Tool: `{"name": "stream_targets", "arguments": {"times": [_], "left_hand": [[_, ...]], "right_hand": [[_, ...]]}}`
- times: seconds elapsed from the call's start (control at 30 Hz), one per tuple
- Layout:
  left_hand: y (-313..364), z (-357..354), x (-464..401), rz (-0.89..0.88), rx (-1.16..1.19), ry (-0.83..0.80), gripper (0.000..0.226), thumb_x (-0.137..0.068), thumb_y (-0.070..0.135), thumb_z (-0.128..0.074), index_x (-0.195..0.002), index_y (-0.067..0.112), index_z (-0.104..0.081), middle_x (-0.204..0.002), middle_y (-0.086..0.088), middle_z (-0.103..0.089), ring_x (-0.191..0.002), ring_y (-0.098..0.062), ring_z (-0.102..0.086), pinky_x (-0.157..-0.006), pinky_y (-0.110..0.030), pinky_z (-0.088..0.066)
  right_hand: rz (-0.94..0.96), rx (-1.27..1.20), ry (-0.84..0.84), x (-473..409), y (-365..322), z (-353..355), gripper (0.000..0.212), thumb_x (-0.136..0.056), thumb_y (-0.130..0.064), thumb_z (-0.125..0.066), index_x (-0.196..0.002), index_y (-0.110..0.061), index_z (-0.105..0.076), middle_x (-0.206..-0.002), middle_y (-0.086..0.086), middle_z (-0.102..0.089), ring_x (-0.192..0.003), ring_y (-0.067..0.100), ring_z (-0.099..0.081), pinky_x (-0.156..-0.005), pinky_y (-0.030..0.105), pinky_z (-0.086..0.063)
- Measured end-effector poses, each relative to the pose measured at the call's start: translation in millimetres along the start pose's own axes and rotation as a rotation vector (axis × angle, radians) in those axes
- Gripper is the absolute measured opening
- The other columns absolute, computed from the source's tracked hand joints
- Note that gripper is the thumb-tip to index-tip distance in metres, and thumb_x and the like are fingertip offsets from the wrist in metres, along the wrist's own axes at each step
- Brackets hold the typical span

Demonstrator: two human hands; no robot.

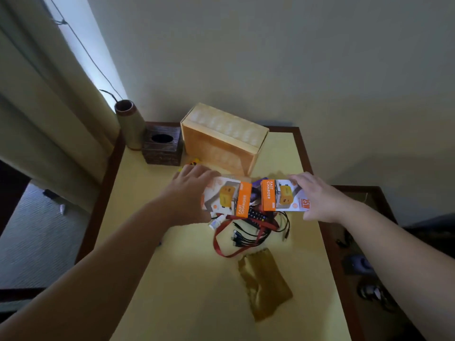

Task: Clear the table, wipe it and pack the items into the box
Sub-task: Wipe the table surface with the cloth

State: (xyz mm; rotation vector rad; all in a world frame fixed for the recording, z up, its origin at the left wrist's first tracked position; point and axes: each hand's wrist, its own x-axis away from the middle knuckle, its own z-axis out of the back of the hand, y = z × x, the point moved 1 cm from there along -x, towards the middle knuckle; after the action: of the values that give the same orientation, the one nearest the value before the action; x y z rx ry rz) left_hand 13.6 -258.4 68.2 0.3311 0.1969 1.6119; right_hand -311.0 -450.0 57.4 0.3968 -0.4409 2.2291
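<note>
Now, line by line:
Left hand: my left hand [189,193] has its fingers curled over the far edge of a fast-charger box [226,199], gripping it just above the worktop [187,279].
Right hand: my right hand [317,195] pinches a second fast-charger box [283,195] by its right end, thumb underneath.
Between the boxes: a small gap, with something purple showing in it.
Under the boxes: a red lanyard [221,244], a bundle of black cables [248,236] and a black remote [256,215], tangled together on the worktop.
Wooden box [221,143]: stands at the back of the worktop, tipped on its side, open face towards me; I see nothing inside it.
Tissue holder [162,148]: dark, just left of the wooden box; its round opening looks black.
Cloth pouch [264,284]: golden-brown, lying flat near me, apart from the cables.
</note>
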Motion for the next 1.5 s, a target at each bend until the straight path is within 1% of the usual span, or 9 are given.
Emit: {"name": "stream_targets", "arguments": {"times": [0.13,0.27,0.43,0.63,0.73,0.87,1.1,1.3,1.5], "left_hand": [[28,-9,-27,-0.113,-0.206,-0.026,0.101,-0.069,0.057,-0.084,-0.155,0.048,-0.031,-0.147,0.004,-0.03,-0.133,-0.023,-0.026,-0.115,-0.048,-0.031],[48,-20,-49,-0.148,-0.28,-0.163,0.094,-0.08,0.045,-0.079,-0.158,0.051,-0.026,-0.155,0.002,-0.029,-0.139,-0.026,-0.026,-0.115,-0.048,-0.03],[59,-44,-60,-0.125,-0.337,-0.22,0.092,-0.09,0.028,-0.074,-0.161,0.05,-0.02,-0.164,-0.001,-0.025,-0.147,-0.028,-0.023,-0.116,-0.049,-0.029],[61,-63,-37,0.096,-0.226,-0.058,0.105,-0.092,0.021,-0.072,-0.165,0.047,-0.002,-0.173,-0.008,-0.007,-0.158,-0.034,-0.009,-0.124,-0.056,-0.022],[63,-75,-5,0.243,-0.029,0.067,0.105,-0.087,0.013,-0.071,-0.165,0.044,-0.009,-0.171,-0.006,-0.018,-0.155,-0.032,-0.015,-0.125,-0.054,-0.025],[61,-93,48,0.409,0.208,0.243,0.075,-0.094,0.024,-0.07,-0.159,0.036,-0.033,-0.16,-0.003,-0.041,-0.145,-0.029,-0.034,-0.116,-0.05,-0.039],[21,-101,123,0.632,0.29,0.359,0.062,-0.087,0.018,-0.076,-0.146,0.025,-0.058,-0.14,-0.006,-0.058,-0.129,-0.033,-0.05,-0.107,-0.049,-0.045],[-44,-86,147,0.835,0.203,0.129,0.076,-0.088,0.027,-0.066,-0.158,0.035,-0.036,-0.157,-0.002,-0.04,-0.145,-0.031,-0.031,-0.115,-0.05,-0.039],[-86,-99,156,0.804,0.172,0.01,0.057,-0.097,0.022,-0.061,-0.15,0.033,-0.045,-0.14,-0.005,-0.048,-0.125,-0.03,-0.046,-0.1,-0.042,-0.048]], "right_hand": [[0.043,0.183,-0.128,2,37,1,0.114,-0.066,-0.014,-0.087,-0.153,-0.041,-0.018,-0.143,-0.015,-0.031,-0.117,0.006,-0.035,-0.076,0.025,-0.047],[0.076,0.39,-0.227,3,58,-8,0.114,-0.07,-0.018,-0.086,-0.156,-0.043,-0.015,-0.153,-0.012,-0.032,-0.128,0.016,-0.04,-0.095,0.042,-0.047],[0.241,0.449,-0.095,-6,53,-24,0.098,-0.087,-0.02,-0.078,-0.158,-0.046,-0.016,-0.165,-0.003,-0.03,-0.136,0.023,-0.042,-0.1,0.043,-0.048],[-0.113,-0.003,0.192,2,38,-65,0.1,-0.09,-0.034,-0.079,-0.158,-0.053,-0.008,-0.169,0.011,-0.02,-0.148,0.038,-0.038,-0.109,0.061,-0.047],[-0.412,-0.37,0.318,17,34,-91,0.089,-0.091,-0.027,-0.078,-0.159,-0.035,-0.021,-0.15,0.012,-0.039,-0.126,0.027,-0.058,-0.08,0.04,-0.06],[-0.605,-0.591,0.44,47,3,-120,0.073,-0.096,-0.025,-0.072,-0.156,-0.032,-0.031,-0.145,0.006,-0.046,-0.101,0.009,-0.055,-0.063,0.019,-0.043],[-0.039,-0.336,0.703,84,-105,-137,0.046,-0.087,-0.017,-0.073,-0.131,-0.021,-0.064,-0.134,0.004,-0.052,-0.127,0.027,-0.049,-0.102,0.048,-0.043],[0.341,-0.271,0.488,70,-181,-141,0.027,-0.083,-0.009,-0.069,-0.109,-0.016,-0.07,-0.11,0.0,-0.059,-0.105,0.027,-0.056,-0.088,0.044,-0.05],[0.311,-0.095,0.175,53,-216,-157,0.041,-0.092,-0.023,-0.057,-0.132,-0.027,-0.063,-0.125,-0.003,-0.055,-0.116,0.022,-0.051,-0.096,0.038,-0.047]]}}
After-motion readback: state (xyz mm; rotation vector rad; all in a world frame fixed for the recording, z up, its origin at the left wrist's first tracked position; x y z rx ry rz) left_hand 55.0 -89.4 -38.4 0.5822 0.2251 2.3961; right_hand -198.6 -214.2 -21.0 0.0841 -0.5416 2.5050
